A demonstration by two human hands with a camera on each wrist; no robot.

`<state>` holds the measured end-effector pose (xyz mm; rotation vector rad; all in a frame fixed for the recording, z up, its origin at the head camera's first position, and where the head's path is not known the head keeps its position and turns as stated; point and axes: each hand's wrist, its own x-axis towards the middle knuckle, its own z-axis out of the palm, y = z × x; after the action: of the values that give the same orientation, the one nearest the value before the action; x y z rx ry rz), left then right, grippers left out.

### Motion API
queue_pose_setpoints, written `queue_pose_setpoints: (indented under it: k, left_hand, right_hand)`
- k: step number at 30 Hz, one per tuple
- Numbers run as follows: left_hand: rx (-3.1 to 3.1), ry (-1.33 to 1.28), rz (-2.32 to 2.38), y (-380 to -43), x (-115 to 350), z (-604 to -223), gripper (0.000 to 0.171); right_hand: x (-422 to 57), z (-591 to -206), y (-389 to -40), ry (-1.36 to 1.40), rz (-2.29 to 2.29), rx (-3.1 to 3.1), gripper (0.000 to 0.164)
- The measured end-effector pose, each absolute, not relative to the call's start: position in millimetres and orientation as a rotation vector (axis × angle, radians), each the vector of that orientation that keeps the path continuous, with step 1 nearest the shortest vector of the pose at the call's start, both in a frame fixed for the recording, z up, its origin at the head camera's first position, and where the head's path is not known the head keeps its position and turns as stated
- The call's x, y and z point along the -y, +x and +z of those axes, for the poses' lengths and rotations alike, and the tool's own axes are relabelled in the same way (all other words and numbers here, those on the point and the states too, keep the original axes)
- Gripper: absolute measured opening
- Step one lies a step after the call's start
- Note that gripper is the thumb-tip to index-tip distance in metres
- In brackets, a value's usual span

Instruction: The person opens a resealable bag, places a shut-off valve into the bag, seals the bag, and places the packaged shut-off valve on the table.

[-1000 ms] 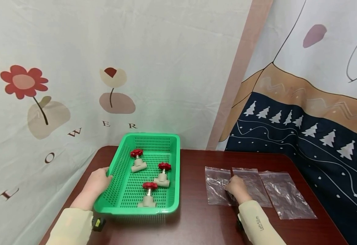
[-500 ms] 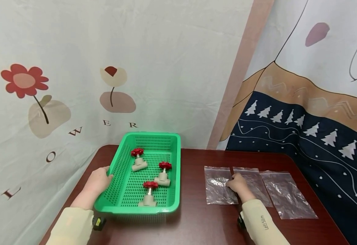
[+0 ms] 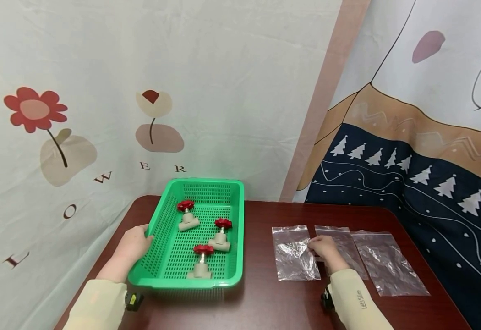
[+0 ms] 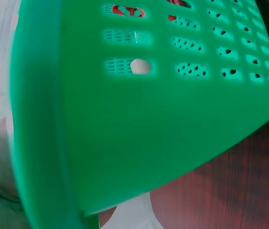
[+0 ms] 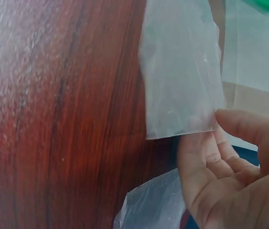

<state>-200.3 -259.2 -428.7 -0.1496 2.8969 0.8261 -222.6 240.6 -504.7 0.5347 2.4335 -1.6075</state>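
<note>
A green plastic basket stands tilted at the left in the head view, its near end raised off the table. My left hand grips its left rim, thumb over the edge; the other fingers are hidden. Inside lie three pipe valves with red handwheels: one at the back, one at the right and one in front. My right hand pinches the right edge of the leftmost clear zip bag. In the right wrist view, thumb and fingers hold that bag near a corner.
A second zip bag lies partly behind my right hand, and a third lies farther right. Behind the dark red wooden table hangs a printed cloth.
The leftmost zip bag has shifted slightly left and towards me, lifted at its right edge. My right hand has moved a little right. The left hand and basket stay in place.
</note>
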Motion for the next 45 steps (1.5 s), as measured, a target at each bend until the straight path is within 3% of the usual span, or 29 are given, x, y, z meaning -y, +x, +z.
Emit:
queue_pose_setpoints:
  k: [12,29,45]
  left_hand:
    - [-2.912,-0.155,0.845,-198,259,-429,0.051]
    - [-2.922,-0.172,0.848,-199,262,-433,0.052]
    - [-2.97,-0.177,0.848,-195,259,-435,0.052]
  right_hand:
    - [-246,-509,-225,0.45,-1.763,-2.535,0.019]
    - [-234,-483,-208,0.215,-1.947,-2.592,0.017]
    - [-228,-459,-194,-0.159,-2.18,-2.51,0.021]
